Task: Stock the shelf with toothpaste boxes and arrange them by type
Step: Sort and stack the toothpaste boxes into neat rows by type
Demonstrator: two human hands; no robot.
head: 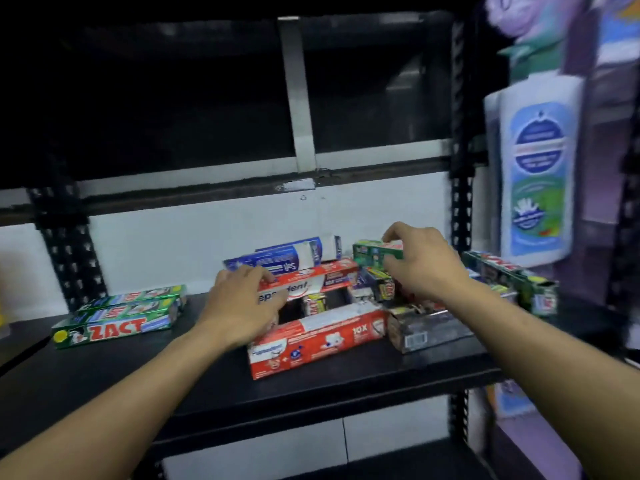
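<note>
Far left on the black shelf (pixel 121 382) sat three green Zact boxes (pixel 117 315), lying flat and side by side, touching, well apart from the main pile. Your left hand (pixel 242 303) lay palm-down on a red Pepsodent box (pixel 311 284), fingers (pixel 266 275) curled over its left end; it looked like a grasp, though motion blur kept that from being certain. That box sat raised, bridging other boxes in the pile. Behind it, a blue box (pixel 280 258) rested tilted on top, one end flap open. In front, a second red box (pixel 318 344) lay flat near the shelf's front edge. Small Zact boxes (pixel 381 287) were jumbled between the two red ones, too blurred to count. Your right hand (pixel 420 261) pinched a green box (pixel 372 252) from above, thumb and fingers closed on it, holding it over the pile. A dark box (pixel 429 329) lay flat just right of the front red one, below your right wrist. Further right, a long green box (pixel 512 280) lay angled at the shelf's right end. A white bottle (pixel 536 171) hung beside the rack's upright (pixel 459 188).
</note>
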